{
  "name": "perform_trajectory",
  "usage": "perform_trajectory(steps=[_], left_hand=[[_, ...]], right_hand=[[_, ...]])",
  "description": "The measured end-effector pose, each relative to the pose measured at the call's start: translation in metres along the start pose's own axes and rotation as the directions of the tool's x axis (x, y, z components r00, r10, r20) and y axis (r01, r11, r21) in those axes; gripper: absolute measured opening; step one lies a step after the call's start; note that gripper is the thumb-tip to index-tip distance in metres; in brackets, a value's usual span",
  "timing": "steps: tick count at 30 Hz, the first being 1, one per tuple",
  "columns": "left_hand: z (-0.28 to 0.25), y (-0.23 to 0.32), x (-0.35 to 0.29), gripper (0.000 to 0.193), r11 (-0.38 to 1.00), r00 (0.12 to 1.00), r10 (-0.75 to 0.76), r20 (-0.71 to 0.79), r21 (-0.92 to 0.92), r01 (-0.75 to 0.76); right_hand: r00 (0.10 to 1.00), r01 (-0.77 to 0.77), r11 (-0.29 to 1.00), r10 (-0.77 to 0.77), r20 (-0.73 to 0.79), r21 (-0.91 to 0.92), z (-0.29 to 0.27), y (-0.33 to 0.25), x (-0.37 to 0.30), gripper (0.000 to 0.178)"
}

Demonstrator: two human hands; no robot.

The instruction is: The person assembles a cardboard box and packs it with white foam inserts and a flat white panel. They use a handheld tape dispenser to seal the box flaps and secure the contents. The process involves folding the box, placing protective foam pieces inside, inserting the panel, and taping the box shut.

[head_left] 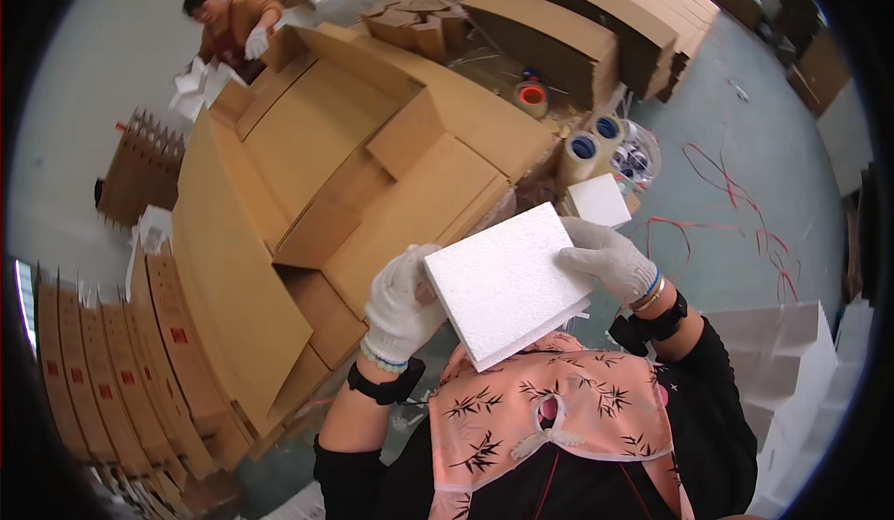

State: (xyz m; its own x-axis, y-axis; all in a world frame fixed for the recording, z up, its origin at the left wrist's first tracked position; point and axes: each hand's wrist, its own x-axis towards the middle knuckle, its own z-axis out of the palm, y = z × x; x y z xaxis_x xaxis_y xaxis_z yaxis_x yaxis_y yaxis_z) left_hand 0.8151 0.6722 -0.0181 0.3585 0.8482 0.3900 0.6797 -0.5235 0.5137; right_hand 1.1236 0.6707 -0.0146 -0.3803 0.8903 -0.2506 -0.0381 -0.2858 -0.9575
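Observation:
In front of my chest, both gloved hands hold a white foam block [507,287], tilted with its broad face up. My left hand [402,301] grips its left edge. My right hand [610,259] closes on its upper right corner, thumb on top. A second white edge shows under the block's lower right side; whether it is a separate piece I cannot tell. Just beyond my left hand lies a large cardboard box [233,283] with its flaps spread open. Another white foam piece [601,201] rests past my right hand.
Tape rolls [582,146] stand beside a clear bag [643,155]; an orange-cored roll [531,98] lies farther off. Cardboard stacks [540,31] rise behind. Folded cartons [121,376] line the left. Across the box works a person [233,31]. Red strapping [731,185] trails over the floor.

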Motion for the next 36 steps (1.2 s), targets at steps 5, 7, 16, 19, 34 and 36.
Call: perform_trajectory(steps=[5,7,16,19,34,36], left_hand=[[-0.084,-0.013,-0.043,0.063,0.991,0.982,-0.109,-0.154,0.06,0.12],[-0.085,0.006,-0.054,0.07,0.964,0.958,-0.238,-0.16,0.084,0.253],[-0.179,-0.04,-0.128,0.064,0.834,0.777,-0.522,-0.353,-0.404,0.376],[-0.19,-0.058,-0.123,0.06,0.816,0.705,-0.577,-0.411,-0.32,0.481],[-0.2,-0.13,-0.146,0.062,0.608,0.741,-0.625,-0.245,0.442,0.659],[-0.201,-0.124,-0.142,0.065,0.613,0.75,-0.604,-0.269,0.446,0.653]], right_hand=[[0.971,0.23,0.973,-0.228,0.076,-0.021,0.063,-0.073,0.034,0.074],[0.943,0.332,0.934,-0.333,0.01,-0.131,0.057,-0.103,0.044,0.077],[0.715,0.568,0.065,-0.533,0.453,-0.82,0.254,-0.149,0.207,0.056],[0.781,0.594,-0.046,-0.204,0.59,-0.803,0.303,-0.103,0.247,0.056],[0.837,0.53,0.061,0.125,0.533,-0.846,0.395,-0.081,0.294,0.076],[0.818,0.556,0.063,0.131,0.56,-0.828,0.397,-0.084,0.295,0.077]])
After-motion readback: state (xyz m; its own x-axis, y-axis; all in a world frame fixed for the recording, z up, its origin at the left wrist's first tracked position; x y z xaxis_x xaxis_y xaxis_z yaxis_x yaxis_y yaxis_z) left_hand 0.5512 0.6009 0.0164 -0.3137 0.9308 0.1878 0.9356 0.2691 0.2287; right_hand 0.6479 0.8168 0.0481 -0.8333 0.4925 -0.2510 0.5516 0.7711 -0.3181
